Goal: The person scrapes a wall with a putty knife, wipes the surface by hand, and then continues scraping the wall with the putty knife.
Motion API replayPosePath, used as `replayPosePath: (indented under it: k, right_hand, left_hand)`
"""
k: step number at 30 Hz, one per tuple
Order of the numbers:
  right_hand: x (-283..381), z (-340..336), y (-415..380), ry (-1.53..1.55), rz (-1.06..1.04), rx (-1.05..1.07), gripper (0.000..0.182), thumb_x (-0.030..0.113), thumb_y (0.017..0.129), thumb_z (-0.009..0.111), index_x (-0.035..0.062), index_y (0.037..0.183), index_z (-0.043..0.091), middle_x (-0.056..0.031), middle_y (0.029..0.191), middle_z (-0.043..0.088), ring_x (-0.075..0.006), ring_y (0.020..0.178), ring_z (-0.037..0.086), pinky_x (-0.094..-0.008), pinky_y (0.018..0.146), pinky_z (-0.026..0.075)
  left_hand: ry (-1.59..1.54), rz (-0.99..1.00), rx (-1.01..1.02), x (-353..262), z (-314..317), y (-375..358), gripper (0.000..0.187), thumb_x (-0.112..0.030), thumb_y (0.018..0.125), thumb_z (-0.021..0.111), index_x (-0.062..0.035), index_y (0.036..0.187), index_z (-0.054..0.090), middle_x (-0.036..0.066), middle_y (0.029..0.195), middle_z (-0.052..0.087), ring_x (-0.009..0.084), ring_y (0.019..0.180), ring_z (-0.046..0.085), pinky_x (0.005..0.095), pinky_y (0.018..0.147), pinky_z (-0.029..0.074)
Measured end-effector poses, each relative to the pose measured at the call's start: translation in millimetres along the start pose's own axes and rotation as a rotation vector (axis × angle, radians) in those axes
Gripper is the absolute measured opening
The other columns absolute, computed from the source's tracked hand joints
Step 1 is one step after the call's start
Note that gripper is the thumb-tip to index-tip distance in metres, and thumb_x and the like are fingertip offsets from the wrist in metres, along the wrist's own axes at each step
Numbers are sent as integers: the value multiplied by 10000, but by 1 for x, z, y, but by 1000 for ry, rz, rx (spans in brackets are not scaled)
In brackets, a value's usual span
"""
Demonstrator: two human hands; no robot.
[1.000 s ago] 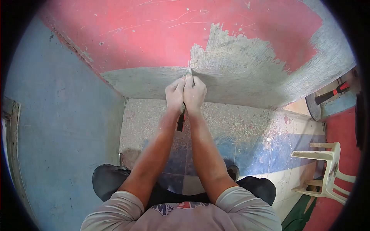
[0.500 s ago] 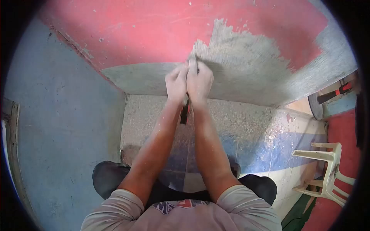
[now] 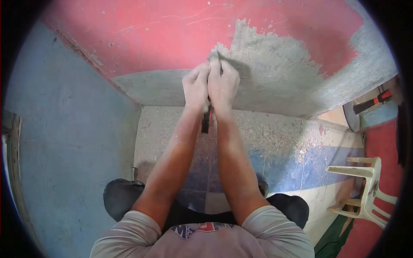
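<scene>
Both my hands, coated in pale dust, close round one paint scraper (image 3: 205, 125) in front of the wall. Its black handle end with red edges pokes out below my wrists. My left hand (image 3: 196, 86) and my right hand (image 3: 223, 84) are pressed side by side, fingers curled. Above the fingertips the scraper's grey blade shows against the wall (image 3: 172, 32), at the border between pink paint and a bare grey patch (image 3: 271, 53). Much of the handle is hidden inside my grip.
Flakes and dust litter the tiled floor (image 3: 275, 137). On the left stands a blue-grey wall (image 3: 73, 129). At the right are a white plastic chair (image 3: 368, 180), a dark round-edged object (image 3: 351, 117) and a tool with a red and black handle (image 3: 378, 99).
My hands and the scraper have moved slightly up along the wall, and the blade tip sits higher. My grip looks the same.
</scene>
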State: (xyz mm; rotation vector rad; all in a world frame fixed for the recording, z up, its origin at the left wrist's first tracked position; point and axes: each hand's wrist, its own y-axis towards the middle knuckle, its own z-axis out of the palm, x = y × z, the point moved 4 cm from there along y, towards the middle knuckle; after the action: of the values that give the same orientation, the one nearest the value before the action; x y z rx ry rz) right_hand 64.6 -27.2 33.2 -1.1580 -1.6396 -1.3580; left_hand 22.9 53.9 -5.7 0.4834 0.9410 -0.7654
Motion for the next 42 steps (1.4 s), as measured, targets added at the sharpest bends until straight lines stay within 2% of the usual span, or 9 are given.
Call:
replayPosePath:
  k: [4, 8, 12, 15, 23, 26, 30, 35, 42]
  right_hand:
    - [-9, 4, -4, -14, 18, -6, 404, 333, 994, 591, -31, 848, 687, -273, 833, 670, -479, 807, 638, -520, 738, 480]
    - [-73, 16, -40, -45, 201, 50, 406, 336, 996, 587, -29, 852, 690, -277, 833, 668, -485, 806, 634, -522, 743, 479]
    - [-47, 12, -25, -37, 37, 4, 406, 338, 1003, 575, -24, 862, 695, -278, 834, 667, -493, 810, 633, -527, 750, 478]
    - [-8, 6, -6, -25, 96, 32, 408, 339, 999, 573, -28, 867, 692, -293, 850, 663, -496, 829, 633, -527, 759, 476]
    - [-79, 23, -47, -40, 188, 50, 374, 302, 989, 602, -37, 850, 677, -279, 832, 664, -488, 796, 635, -521, 729, 479]
    - [-40, 18, -24, -23, -4, -8, 377, 302, 993, 602, -36, 843, 676, -283, 824, 659, -489, 794, 634, -515, 726, 480]
    - [2, 9, -7, -25, 82, 20, 394, 319, 998, 606, -34, 837, 670, -285, 825, 653, -491, 795, 627, -513, 726, 479]
    - [-54, 21, -39, -34, 131, 11, 382, 308, 995, 591, -36, 862, 687, -284, 839, 664, -489, 810, 636, -516, 753, 485]
    - [-14, 15, -15, -8, 48, 12, 376, 301, 995, 586, -38, 871, 688, -290, 846, 666, -493, 832, 650, -524, 752, 482]
  left_hand:
    - [111, 142, -12, 22, -16, 9, 226, -140, 1030, 615, 45, 992, 740, -19, 893, 682, 63, 816, 588, 243, 722, 496]
    - [83, -139, -78, 76, -50, -11, 238, -155, 1035, 628, 51, 1037, 750, -7, 920, 694, 66, 854, 597, 247, 748, 506]
    - [237, 55, -29, 32, -32, -7, 230, -148, 1035, 632, 44, 1073, 753, 1, 947, 701, 68, 868, 608, 248, 755, 509]
    - [-29, 9, 25, 5, -9, 2, 227, -146, 1031, 635, 43, 1076, 752, -2, 952, 699, 76, 884, 603, 260, 779, 511]
    - [105, -149, -70, 78, -63, -10, 226, -129, 1031, 628, 49, 1100, 750, 21, 1020, 714, 86, 950, 621, 257, 835, 518]
    - [254, 61, -7, 26, -37, -1, 219, -125, 1034, 620, 41, 1089, 752, 18, 1004, 712, 77, 921, 617, 243, 807, 514]
    - [-33, -37, 16, -4, -10, 3, 219, -127, 1028, 621, 53, 1035, 746, -5, 931, 703, 82, 856, 600, 260, 773, 507]
    - [251, -11, -48, 66, -61, 2, 239, -143, 1032, 628, 51, 1097, 750, 1, 953, 710, 77, 876, 608, 252, 792, 519]
    - [148, 11, -16, 8, -26, 0, 219, -134, 1031, 627, 37, 1070, 758, 2, 924, 701, 60, 849, 598, 240, 757, 510]
